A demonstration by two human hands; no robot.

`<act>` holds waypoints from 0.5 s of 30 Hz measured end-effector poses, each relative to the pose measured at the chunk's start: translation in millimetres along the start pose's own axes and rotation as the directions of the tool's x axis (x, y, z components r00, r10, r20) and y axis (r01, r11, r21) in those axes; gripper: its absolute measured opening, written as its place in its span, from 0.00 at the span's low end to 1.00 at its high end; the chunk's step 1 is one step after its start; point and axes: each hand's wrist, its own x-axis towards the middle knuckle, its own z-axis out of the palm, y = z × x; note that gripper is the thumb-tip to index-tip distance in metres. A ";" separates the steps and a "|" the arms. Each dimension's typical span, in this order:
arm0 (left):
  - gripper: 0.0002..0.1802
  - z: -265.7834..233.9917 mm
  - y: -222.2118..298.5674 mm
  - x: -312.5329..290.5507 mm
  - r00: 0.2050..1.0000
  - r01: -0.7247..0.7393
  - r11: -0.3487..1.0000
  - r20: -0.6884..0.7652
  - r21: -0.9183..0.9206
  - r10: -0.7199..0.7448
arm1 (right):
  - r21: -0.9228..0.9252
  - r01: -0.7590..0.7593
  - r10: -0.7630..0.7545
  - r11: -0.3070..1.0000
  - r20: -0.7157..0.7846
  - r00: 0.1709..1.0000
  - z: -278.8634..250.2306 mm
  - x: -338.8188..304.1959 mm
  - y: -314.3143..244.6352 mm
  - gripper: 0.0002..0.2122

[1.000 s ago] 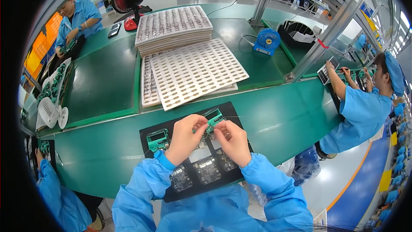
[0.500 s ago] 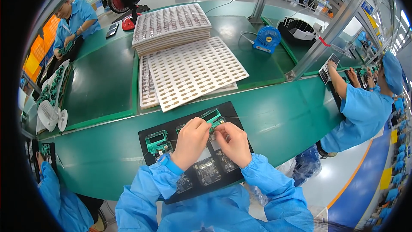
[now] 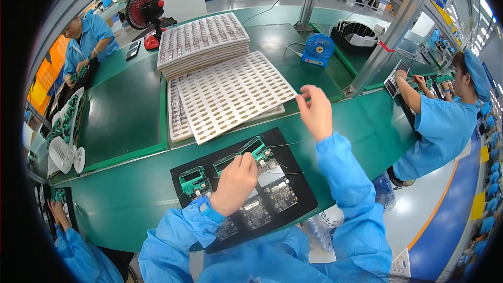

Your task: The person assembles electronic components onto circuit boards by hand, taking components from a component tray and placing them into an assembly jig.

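Observation:
My left hand point(image 3: 236, 182) is closed over the black mat point(image 3: 303, 195), its fingertips against the middle and right green plastic frames. What it pinches is hidden. The right green frame point(image 3: 258, 149) has a small circuit board and thin wires beside it. Another green frame point(image 3: 193, 180) lies at the mat's left. Bare dark circuit boards point(image 3: 281, 195) form the near row, partly behind my left wrist. My right hand point(image 3: 317, 114) is raised off the mat, its thumb and fingers apart with nothing visible between them, near the right corner of a white slotted tray point(image 3: 238, 97).
A stack of white trays point(image 3: 204, 42) stands behind the slotted one. A blue fan point(image 3: 318, 50) and a red-black fan point(image 3: 145, 10) stand farther back. A metal post point(image 3: 385, 39) rises at the right. Co-workers sit at the right point(image 3: 450, 105), far left and near left.
My right hand has left the green frame and moved up and right to the tray's corner, opening on the way. My left hand stays at the frames, slightly lower. The view has shifted slightly.

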 end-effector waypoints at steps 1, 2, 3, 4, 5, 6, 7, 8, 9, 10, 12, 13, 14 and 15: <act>0.11 1.8 1.3 1.4 1.000 -0.018 1.000 -0.009 0.017 0.018 | -0.004 -0.003 0.003 1.000 -0.009 1.000 4.6 11.6 19.8 0.09; 0.11 2.4 1.4 3.6 0.999 -0.032 0.999 -0.011 0.015 0.032 | -0.033 -0.112 0.114 0.993 0.068 0.991 12.0 21.1 46.4 0.12; 0.13 3.4 -2.7 2.6 0.998 -0.019 0.996 -0.062 -0.090 0.013 | -0.065 -0.217 0.224 0.974 0.149 0.963 19.0 26.6 60.5 0.16; 0.14 2.9 -7.6 -0.4 0.994 -0.002 0.982 -0.108 -0.188 -0.018 | -0.056 -0.219 0.225 0.974 0.151 0.963 24.2 29.1 56.8 0.16; 0.14 3.2 -10.8 -1.9 0.992 0.070 0.953 -0.085 -0.294 -0.098 | 0.050 -0.374 0.344 0.926 0.293 0.892 29.9 30.9 52.8 0.17; 0.14 3.5 -12.7 -1.1 0.992 0.069 0.955 -0.082 -0.288 -0.096 | 0.130 -0.527 0.427 0.840 0.440 0.790 33.8 33.2 49.3 0.19; 0.12 5.1 -12.5 0.4 0.984 0.084 0.927 -0.114 -0.365 -0.134 | 0.148 -0.549 0.433 0.823 0.461 0.774 36.6 34.6 49.0 0.15; 0.10 6.3 -12.1 2.5 0.974 0.095 0.893 -0.143 -0.440 -0.174 | 0.151 -0.550 0.434 0.821 0.460 0.774 36.9 36.1 49.4 0.15; 0.10 7.3 -11.6 5.2 0.975 0.092 0.894 -0.144 -0.439 -0.171 | 0.300 -0.629 0.455 0.717 0.482 0.749 35.6 38.2 50.1 0.15; 0.08 8.8 -11.0 7.4 0.974 0.091 0.886 -0.145 -0.454 -0.175 | 0.435 -0.685 0.467 0.584 0.510 0.722 34.1 39.6 48.5 0.14; 0.05 8.5 -12.6 6.9 0.971 0.103 0.881 -0.145 -0.462 -0.190 | 0.483 -0.709 0.483 0.514 0.520 0.705 27.8 37.4 28.4 0.12; 0.05 8.1 -12.3 8.7 0.972 0.094 0.890 -0.153 -0.447 -0.180 | 0.556 -0.675 0.458 0.486 0.495 0.738 21.7 36.0 24.9 0.12; 0.04 7.7 -11.7 10.8 0.972 0.085 0.898 -0.163 -0.431 -0.170 | 0.624 -0.634 0.434 0.457 0.465 0.771 16.3 34.3 23.2 0.12; 0.04 7.5 -10.5 12.1 0.971 0.078 0.898 -0.172 -0.434 -0.167 | 0.624 -0.627 0.432 0.465 0.459 0.777 11.0 30.9 26.3 0.12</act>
